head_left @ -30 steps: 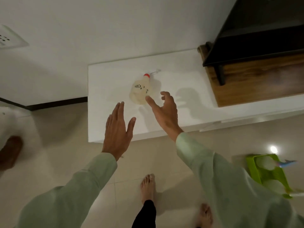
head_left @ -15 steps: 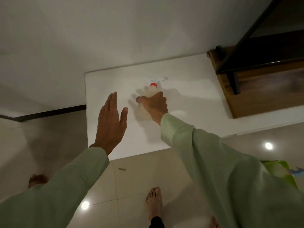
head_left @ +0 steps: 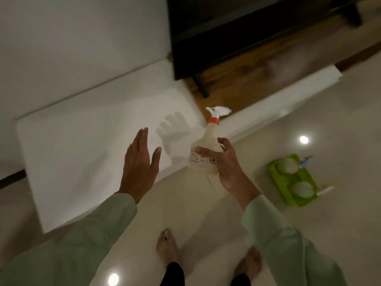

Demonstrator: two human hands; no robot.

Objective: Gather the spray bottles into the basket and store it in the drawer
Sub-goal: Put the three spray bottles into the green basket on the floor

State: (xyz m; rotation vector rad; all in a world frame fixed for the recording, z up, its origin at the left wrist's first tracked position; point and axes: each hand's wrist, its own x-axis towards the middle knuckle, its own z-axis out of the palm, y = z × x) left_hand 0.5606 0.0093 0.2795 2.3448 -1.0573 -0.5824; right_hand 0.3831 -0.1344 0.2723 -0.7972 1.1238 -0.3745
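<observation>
My right hand (head_left: pixel 226 164) grips a pale translucent spray bottle (head_left: pixel 207 139) with a red collar and a white trigger head, held upright in the air over the front edge of the white cabinet top (head_left: pixel 82 141). My left hand (head_left: pixel 140 162) hovers flat and open above that white top, holding nothing. On the floor to the right lies a green basket (head_left: pixel 288 182) with two spray bottles lying in it, one with a blue trigger (head_left: pixel 306 161) and one with a white nozzle (head_left: pixel 325 189).
A dark TV (head_left: pixel 237 27) stands on a wooden board (head_left: pixel 247 79) at the back right of the cabinet. The glossy tiled floor (head_left: pixel 340 131) reflects ceiling lights. My bare feet (head_left: pixel 167 246) are below the hands.
My right hand closed on the spray bottle and lifted it off the white top, carrying it right. The view swung right, bringing the green basket fully into sight.
</observation>
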